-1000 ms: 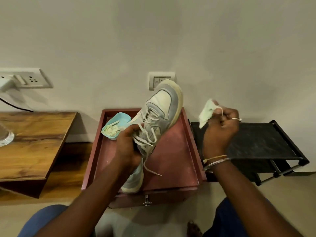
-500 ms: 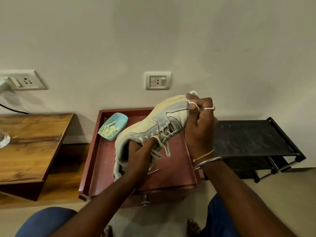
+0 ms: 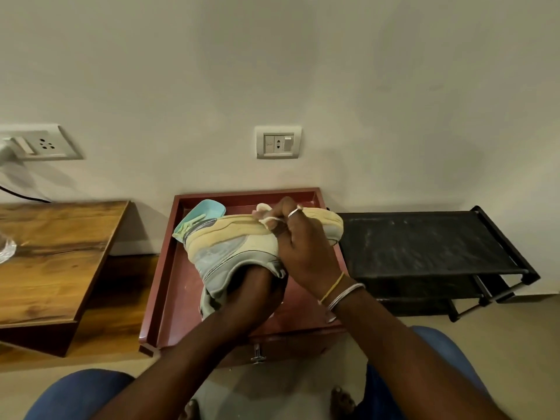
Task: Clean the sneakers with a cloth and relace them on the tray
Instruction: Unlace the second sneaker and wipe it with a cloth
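At the far left, a wooden table (image 3: 54, 262) is standing against the wall below a wall socket (image 3: 45, 145). Just beside the table, the red tray (image 3: 163, 283) is sitting on a low cabinet. A blue dish (image 3: 212, 207) is lying in the tray's far left corner.

The sneaker (image 3: 230, 247) is being held above the tray on its side, with the cream sole turned up and away, the heel near the dish and the toe reaching past the tray's right rim. The left hand (image 3: 256, 284) is entering the sneaker's opening from below; its fingers are hidden inside, so their state cannot be told.

The right hand (image 3: 303, 253) is pinching the pale cloth (image 3: 266, 218) with curled fingers and pressing it against the sole's edge. To the right, a black rack (image 3: 424, 247) is standing just beside the tray.
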